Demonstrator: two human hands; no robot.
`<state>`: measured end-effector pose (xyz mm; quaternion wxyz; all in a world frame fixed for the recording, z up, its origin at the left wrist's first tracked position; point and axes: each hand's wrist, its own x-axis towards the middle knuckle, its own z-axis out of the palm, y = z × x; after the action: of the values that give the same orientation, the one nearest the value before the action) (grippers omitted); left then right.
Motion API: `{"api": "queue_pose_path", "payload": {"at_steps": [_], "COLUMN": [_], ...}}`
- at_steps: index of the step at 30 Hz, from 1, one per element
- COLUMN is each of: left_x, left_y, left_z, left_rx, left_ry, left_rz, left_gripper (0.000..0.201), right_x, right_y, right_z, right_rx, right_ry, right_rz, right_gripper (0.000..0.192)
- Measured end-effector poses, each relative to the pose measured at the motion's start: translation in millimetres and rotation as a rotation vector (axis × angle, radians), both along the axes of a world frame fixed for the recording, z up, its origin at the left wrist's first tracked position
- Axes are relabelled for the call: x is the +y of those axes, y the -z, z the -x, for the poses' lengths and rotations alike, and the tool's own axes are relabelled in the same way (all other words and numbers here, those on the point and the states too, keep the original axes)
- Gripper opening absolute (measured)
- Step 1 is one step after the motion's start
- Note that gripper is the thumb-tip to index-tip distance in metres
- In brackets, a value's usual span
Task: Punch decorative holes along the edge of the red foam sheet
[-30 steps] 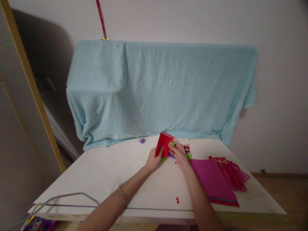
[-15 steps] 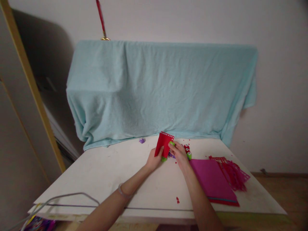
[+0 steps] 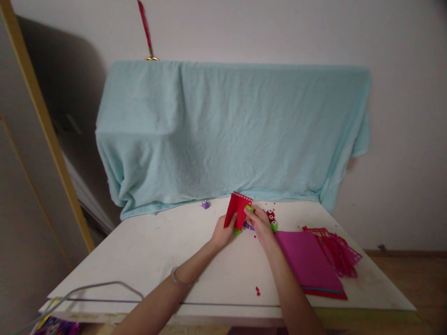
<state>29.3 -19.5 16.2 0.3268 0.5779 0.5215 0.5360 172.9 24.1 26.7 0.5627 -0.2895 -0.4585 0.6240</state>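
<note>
My left hand [image 3: 224, 233] is closed on a red sheet [image 3: 236, 210] held up off the table, its thumb lying on the sheet's face. A row of small holes runs along the sheet's top edge. Between the fingertips of my right hand [image 3: 260, 223] is a small green paper punch [image 3: 249, 208], set at the sheet's right edge. Something green [image 3: 238, 231] shows below the sheet by my left hand; its kind is unclear. Behind my right hand lie small red eyed pieces [image 3: 271, 215], a green one [image 3: 274, 226] and something purple [image 3: 249, 225], partly hidden.
A stack of magenta and red sheets [image 3: 310, 260] lies right of my right forearm, with a pile of punched strips [image 3: 338, 253] beside it. A purple eyed piece [image 3: 205, 204] sits at the back. Red scraps [image 3: 258, 291] dot the table [image 3: 157, 260]. A blue cloth [image 3: 244, 130] hangs behind.
Almost nothing differs. The view has shifted very slightly; both hands, the red sheet and the green punch keep the same places.
</note>
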Motion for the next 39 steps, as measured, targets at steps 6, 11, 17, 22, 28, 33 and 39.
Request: {"api": "queue_pose_path", "payload": {"at_steps": [6, 11, 17, 22, 28, 33, 39], "left_x": [1.4, 1.6, 0.0, 0.1, 1.8, 1.0, -0.6], "left_y": [1.6, 0.8, 1.0, 1.8, 3.0, 3.8, 1.9], "left_z": [0.4, 0.5, 0.7, 1.5, 2.4, 0.8, -0.7], "left_rx": [0.023, 0.031, -0.005, -0.006, 0.015, -0.004, 0.012], "left_ry": [0.008, -0.007, 0.018, 0.033, 0.028, 0.059, 0.066], "left_rz": [-0.007, 0.006, 0.036, 0.022, 0.026, 0.033, 0.041], "left_gripper": [0.050, 0.051, 0.050, 0.048, 0.050, 0.050, 0.050], "right_x": [3.2, 3.7, 3.9, 3.8, 4.5, 2.5, -0.1], "right_y": [2.6, 3.2, 4.1, 3.3, 2.2, 0.2, -2.9], "right_z": [0.0, 0.3, 0.0, -1.1, -2.9, -5.0, -5.3], "right_rx": [-0.005, -0.004, -0.010, -0.021, -0.016, -0.087, -0.103], "right_ry": [0.020, 0.004, -0.002, -0.007, 0.005, 0.079, 0.113], "right_rz": [0.029, 0.019, 0.005, 0.008, 0.003, 0.035, 0.081], "right_gripper": [0.033, 0.033, 0.032, 0.032, 0.029, 0.035, 0.041]}}
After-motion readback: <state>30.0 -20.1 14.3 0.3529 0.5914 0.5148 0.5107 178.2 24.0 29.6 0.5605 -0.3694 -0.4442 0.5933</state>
